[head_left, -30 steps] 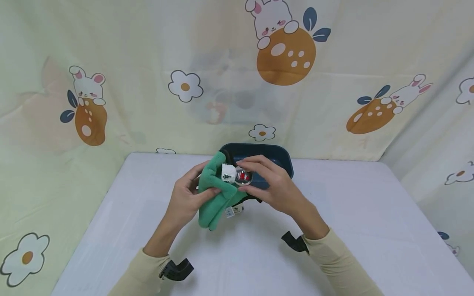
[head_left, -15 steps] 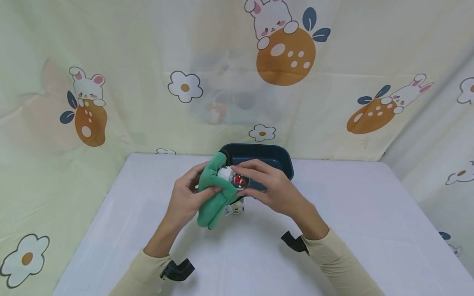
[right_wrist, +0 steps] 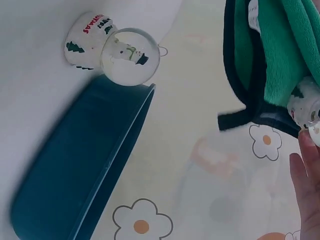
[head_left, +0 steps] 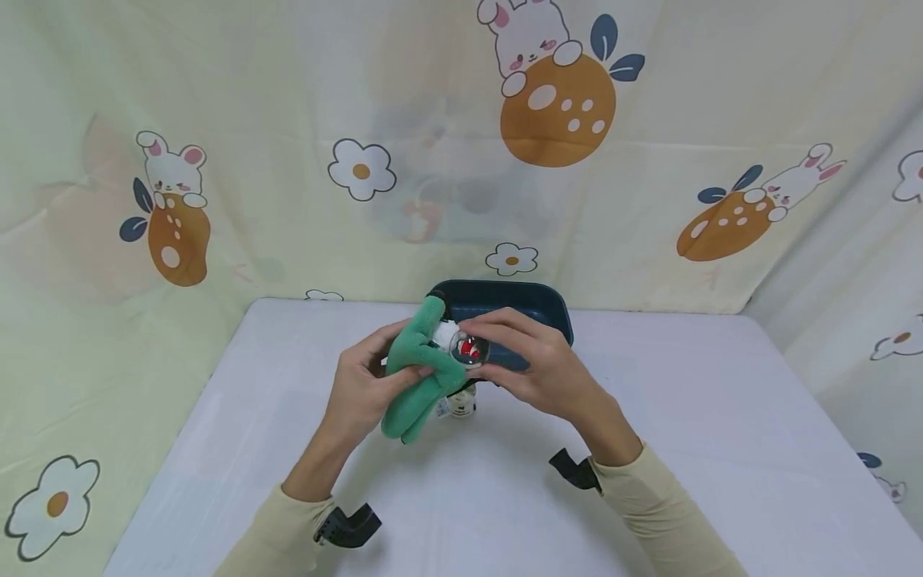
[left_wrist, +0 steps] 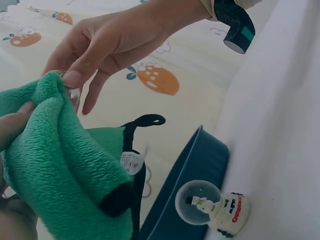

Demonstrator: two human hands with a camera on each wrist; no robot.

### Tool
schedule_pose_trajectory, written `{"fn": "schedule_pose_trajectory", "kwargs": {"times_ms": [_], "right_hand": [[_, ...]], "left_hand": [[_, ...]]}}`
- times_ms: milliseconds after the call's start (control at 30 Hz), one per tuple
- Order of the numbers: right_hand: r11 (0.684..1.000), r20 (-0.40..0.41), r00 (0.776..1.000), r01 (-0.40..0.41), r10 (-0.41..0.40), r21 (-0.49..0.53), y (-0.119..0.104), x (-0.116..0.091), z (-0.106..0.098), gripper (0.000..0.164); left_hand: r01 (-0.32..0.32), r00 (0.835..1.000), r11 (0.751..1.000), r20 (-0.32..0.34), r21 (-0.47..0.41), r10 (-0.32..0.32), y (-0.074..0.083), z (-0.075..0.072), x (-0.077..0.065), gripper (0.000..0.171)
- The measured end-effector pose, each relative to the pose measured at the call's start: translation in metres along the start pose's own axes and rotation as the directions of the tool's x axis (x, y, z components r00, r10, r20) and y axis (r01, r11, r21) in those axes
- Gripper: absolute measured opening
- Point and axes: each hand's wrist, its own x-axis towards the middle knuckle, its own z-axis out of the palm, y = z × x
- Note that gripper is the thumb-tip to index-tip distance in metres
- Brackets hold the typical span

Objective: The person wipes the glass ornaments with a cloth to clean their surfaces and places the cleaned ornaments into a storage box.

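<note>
A snow globe (head_left: pixel 472 350) with a red figure inside lies tilted between the two hands, its white base partly wrapped in a green cloth (head_left: pixel 413 401). My left hand (head_left: pixel 363 380) grips the cloth around that base, thumb on the near side. From the right, my right hand (head_left: pixel 539 362) pinches the glass ball between thumb and fingers. In the left wrist view the cloth shows a black edge, a hanging loop and a white label (left_wrist: pixel 132 162). The cloth hides much of the globe there.
A second snow globe (right_wrist: pixel 130 56) with a snowman inside stands on the white table (head_left: pixel 692 449), just below the held cloth. Behind the hands, at the table's back edge, is a dark blue tray (head_left: pixel 551 303). A patterned curtain (head_left: pixel 281 160) hangs beyond.
The held snow globe has turned, and the tree print on its base no longer shows. The cloth has folded further over the base. Both hands stay in nearly the same place.
</note>
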Motion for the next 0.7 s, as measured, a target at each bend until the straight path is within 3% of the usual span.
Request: {"fn": "schedule_pose_trajectory", "kwargs": {"times_ms": [200, 400, 700], "right_hand": [[0.997, -0.051, 0.996, -0.065, 0.066, 0.039, 0.000, -0.002, 0.004, 0.048], [0.983, -0.077, 0.984, -0.153, 0.160, 0.098, -0.003, -0.001, 0.005, 0.045], [0.918, -0.044, 0.925, -0.368, 0.377, 0.147, -0.012, 0.005, 0.001, 0.036]], "left_hand": [[0.004, 1.000, 1.000, -0.014, 0.022, -0.004, 0.000, 0.002, -0.003, 0.051], [-0.031, 1.000, 0.999, 0.000, 0.035, 0.031, -0.002, 0.005, -0.003, 0.050], [-0.092, 0.993, 0.996, -0.072, 0.013, 0.093, -0.001, 0.008, -0.005, 0.050]]}}
